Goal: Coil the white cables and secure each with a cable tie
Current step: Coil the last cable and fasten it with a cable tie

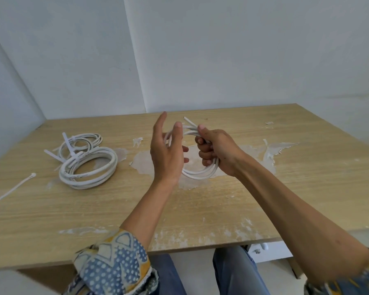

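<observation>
Above the middle of the wooden table (222, 201), my right hand (217, 151) grips a coil of white cable (200, 174), fingers curled round its right side. The cable's free ends stick up past my thumb. My left hand (166, 150) stands just left of the coil with fingers straight and spread, in front of the coil's left side; whether it touches the cable is unclear. At the left of the table lie two coiled white cables, a thick one (88, 168) and a thinner one (81, 143) behind it, each with a cable tie round it. A loose cable tie (11, 191) lies at the far left.
The tabletop has patches of peeled veneer in the middle (143, 162) and at the right (279, 150). White walls stand behind the table. My knees in blue trousers (237, 273) show under the front edge.
</observation>
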